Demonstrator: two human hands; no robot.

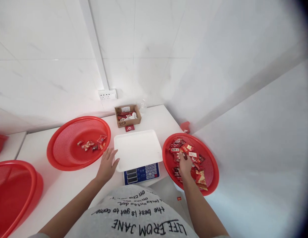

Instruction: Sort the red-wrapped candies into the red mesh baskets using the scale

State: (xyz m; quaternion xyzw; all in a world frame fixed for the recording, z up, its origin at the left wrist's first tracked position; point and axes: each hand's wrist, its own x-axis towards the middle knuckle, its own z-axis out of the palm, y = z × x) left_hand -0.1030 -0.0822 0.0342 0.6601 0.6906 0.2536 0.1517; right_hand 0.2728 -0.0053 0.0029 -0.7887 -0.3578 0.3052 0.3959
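Observation:
My right hand (185,165) reaches into the red mesh basket (215,165) on the right, which holds a pile of red wrapped snacks (197,158). Its fingers are bent together among the packets, and what they grip is hidden. My left hand (108,166) is open, fingers spread, between the left red basket (78,165) and the white tray (139,148). That tray lies bare on a blue scale (142,173) with a keypad. Several small wrapped pieces (90,145) sit in the left basket.
Behind the tray stands a cardboard box (128,122) of red packets, with a red packet (129,128) in front. Another red basket (34,185) is at the lower left. A power socket (108,95) is on the wall, and a wall borders the table's right side.

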